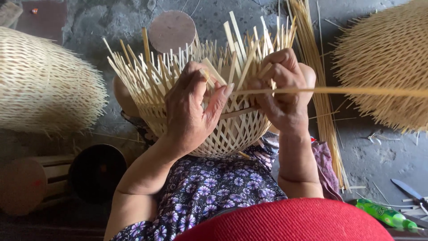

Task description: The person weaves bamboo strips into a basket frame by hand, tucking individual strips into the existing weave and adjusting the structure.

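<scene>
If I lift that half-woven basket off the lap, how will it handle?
The half-woven basket is probably light: open lattice of thin strips. Its loose upright strips look springy and may snag. The round bottom would likely rock when set down.

— Where are the person's arms?

— Both bare forearms reach forward from the bottom of the view, the left one angled up from the lower left, the right one rising almost straight.

— What is the left hand [189, 111] doing?

— Its back faces the camera. The fingers curl forward and down, and the thumb [218, 100] stretches out to the right, its nail showing.

— And the right hand [285, 91]?

— It sits just beside the left, slightly higher, knuckles up. The fingers are bent tightly inward in a pinching grip, and the wrist is nearly straight.

— Do the hands touch?

— No, a small gap separates them.
</scene>
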